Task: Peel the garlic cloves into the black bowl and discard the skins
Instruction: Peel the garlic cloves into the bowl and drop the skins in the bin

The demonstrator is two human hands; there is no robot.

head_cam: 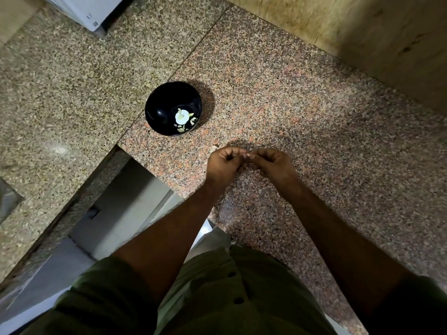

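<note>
The speckled granite surface (pixel 290 97) carries the glossy round black bowl (pixel 173 108), far-left of the hands, with a few pale peeled pieces inside. Left hand (pixel 223 163) and right hand (pixel 273 164) meet, fingers curled, pinching a small garlic clove (pixel 246 155). Peeling seems underway; next likely calls for stripping papery skin.

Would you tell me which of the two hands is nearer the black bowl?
The left hand: it lies on the black bowl's side, while the right hand is farther off, both pinching a small clove.
</note>
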